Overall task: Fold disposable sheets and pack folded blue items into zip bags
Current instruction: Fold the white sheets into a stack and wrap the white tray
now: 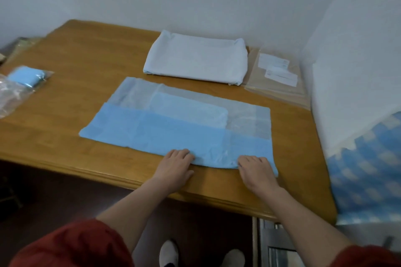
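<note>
A blue disposable sheet [173,134], partly folded, lies flat on the wooden table [86,60]. The left hand [175,167] and right hand [257,171] grip its near edge, fingers curled close together. Beyond it sit a white stack [195,58] and, far left, a bagged blue item [26,77].

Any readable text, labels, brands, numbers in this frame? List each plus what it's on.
None legible.
Unreadable: white labels on the clear zip bags, right of the white folded stack; print too small and blurred.
No print visible on the bagged blue item at left.
</note>
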